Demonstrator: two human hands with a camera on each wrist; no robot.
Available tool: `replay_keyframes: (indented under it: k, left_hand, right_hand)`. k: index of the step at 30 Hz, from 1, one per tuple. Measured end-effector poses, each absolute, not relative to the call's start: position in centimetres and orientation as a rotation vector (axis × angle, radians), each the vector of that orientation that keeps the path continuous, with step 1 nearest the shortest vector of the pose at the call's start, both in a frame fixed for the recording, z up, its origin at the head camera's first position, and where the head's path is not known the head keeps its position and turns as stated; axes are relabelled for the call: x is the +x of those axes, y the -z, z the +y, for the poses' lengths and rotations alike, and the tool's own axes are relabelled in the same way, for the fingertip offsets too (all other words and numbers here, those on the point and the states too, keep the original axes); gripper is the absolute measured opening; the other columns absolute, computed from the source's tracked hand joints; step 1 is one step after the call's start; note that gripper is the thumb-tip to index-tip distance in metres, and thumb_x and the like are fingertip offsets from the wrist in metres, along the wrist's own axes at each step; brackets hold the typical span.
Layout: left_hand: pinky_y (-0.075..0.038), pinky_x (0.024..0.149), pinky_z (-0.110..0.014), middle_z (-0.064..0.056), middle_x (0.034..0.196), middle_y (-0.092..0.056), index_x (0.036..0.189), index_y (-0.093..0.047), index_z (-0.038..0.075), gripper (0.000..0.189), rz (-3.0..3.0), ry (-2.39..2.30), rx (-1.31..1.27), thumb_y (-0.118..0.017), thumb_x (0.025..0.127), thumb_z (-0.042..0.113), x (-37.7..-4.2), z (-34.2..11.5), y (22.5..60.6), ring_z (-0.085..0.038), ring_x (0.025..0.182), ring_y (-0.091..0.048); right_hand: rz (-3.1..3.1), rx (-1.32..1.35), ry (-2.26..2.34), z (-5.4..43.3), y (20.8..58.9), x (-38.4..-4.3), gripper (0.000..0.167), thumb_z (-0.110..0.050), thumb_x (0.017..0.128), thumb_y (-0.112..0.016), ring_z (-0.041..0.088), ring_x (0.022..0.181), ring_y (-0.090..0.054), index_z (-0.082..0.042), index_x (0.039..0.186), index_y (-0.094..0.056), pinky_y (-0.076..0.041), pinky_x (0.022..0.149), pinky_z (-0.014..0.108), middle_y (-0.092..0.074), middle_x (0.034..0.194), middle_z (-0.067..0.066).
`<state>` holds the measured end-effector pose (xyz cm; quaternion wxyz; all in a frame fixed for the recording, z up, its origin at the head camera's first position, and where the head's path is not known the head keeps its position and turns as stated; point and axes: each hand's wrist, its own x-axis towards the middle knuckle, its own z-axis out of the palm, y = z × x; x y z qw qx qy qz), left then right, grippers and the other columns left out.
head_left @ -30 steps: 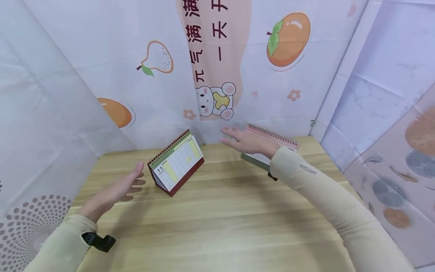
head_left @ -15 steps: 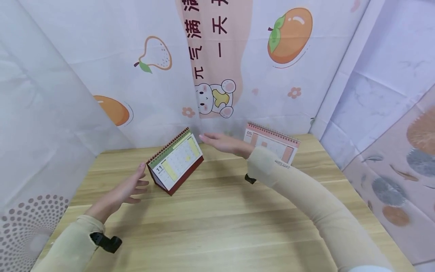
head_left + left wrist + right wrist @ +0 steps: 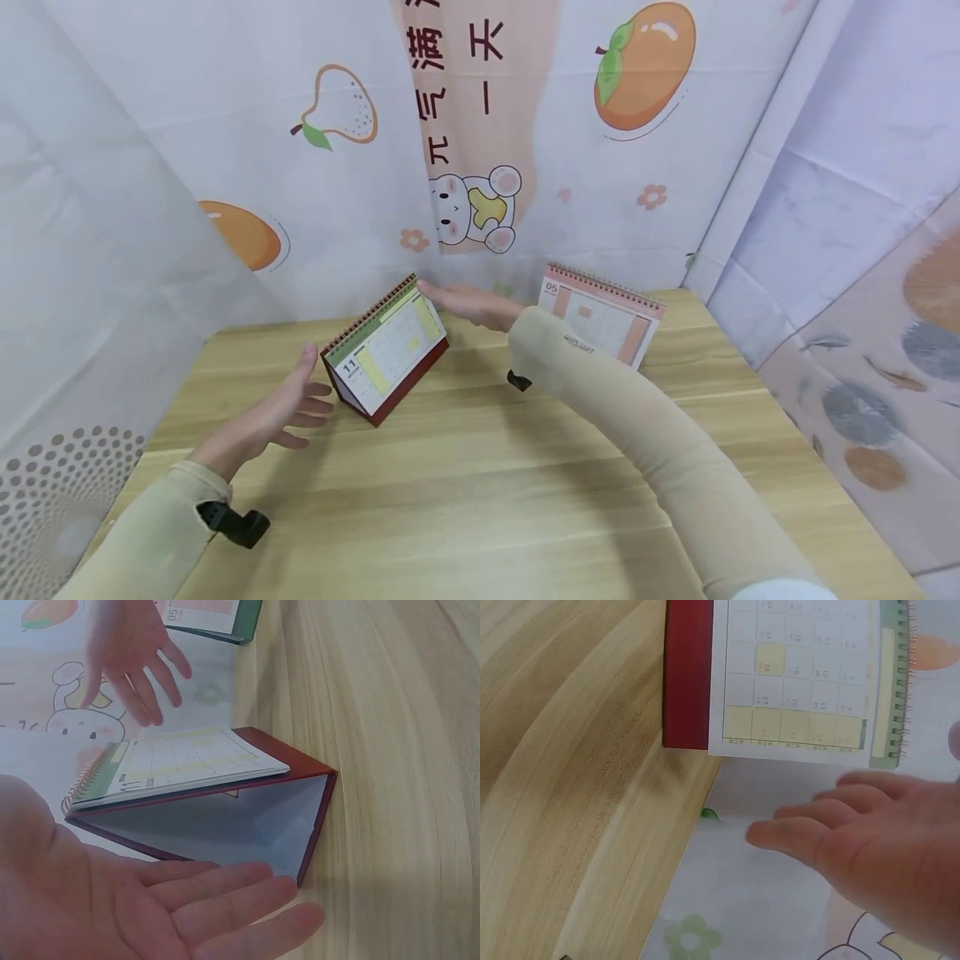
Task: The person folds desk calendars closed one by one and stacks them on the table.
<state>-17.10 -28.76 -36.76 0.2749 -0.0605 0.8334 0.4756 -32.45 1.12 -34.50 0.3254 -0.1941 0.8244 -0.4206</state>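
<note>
A desk calendar point(image 3: 393, 350) with a red base and a page marked 11 stands on the table like a tent, turned at an angle. Beside its left end is my left hand point(image 3: 281, 417), fingers extended and spread. In the left wrist view those fingers overlap the open triangular end of the red base point(image 3: 315, 832). My right hand point(image 3: 472, 306) reaches to the calendar's right end, near its upper corner, with straight fingers. From the right wrist, the right hand point(image 3: 885, 832) shows just off the page's edge, holding nothing.
A pink desk calendar point(image 3: 600, 317) marked 05 stands at the back right, partly behind my right sleeve. A printed curtain point(image 3: 300, 208) hangs along the back edge of the wooden table point(image 3: 450, 500), with more cloth on both sides.
My right hand has moved left from in front of the pink calendar to the right end of the red-based one. The left hand has shifted slightly closer; both calendars stay put.
</note>
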Motion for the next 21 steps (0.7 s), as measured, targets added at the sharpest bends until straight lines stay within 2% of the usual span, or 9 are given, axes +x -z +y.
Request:
replay_keyframes:
  k: [6, 14, 21]
  left_hand:
    - [-0.052, 0.089, -0.061, -0.042, 0.148, -0.034, 0.15, -0.019, -0.019, 0.125, 2.187, -1.309, -0.185, 0.001, 0.086, 0.087, -17.4, -28.5, 36.4, -0.056, 0.134, -0.04]
    - [-0.051, 0.091, -0.063, -0.042, 0.152, -0.027, 0.153, -0.014, -0.016, 0.129, 2.08, -1.396, -0.198, -0.006, 0.083, 0.092, -17.8, -28.3, 37.0, -0.057, 0.137, -0.036]
    - [-0.052, 0.089, -0.063, -0.043, 0.154, -0.02, 0.157, -0.002, -0.007, 0.125, 2.035, -1.452, -0.213, -0.009, 0.082, 0.092, -18.5, -28.0, 37.0, -0.06, 0.138, -0.031]
  right_hand:
    - [2.13, -0.438, 1.079, -0.1, 34.1, -33.0, 0.083, -0.082, 0.093, -0.024, 0.028, 0.154, -0.011, -0.037, 0.163, -0.018, -0.016, 0.117, 0.064, -0.012, 0.169, -0.003]
    - [2.188, -0.405, 1.081, -1.7, 34.5, -33.2, 0.088, -0.081, 0.094, -0.027, 0.033, 0.153, -0.015, -0.027, 0.163, -0.022, -0.018, 0.118, 0.061, -0.015, 0.169, 0.003]
    - [2.216, -0.433, 1.188, -2.4, 34.5, -34.2, 0.081, -0.075, 0.098, -0.029, 0.029, 0.154, -0.016, -0.024, 0.162, -0.027, -0.016, 0.12, 0.058, -0.019, 0.168, 0.003]
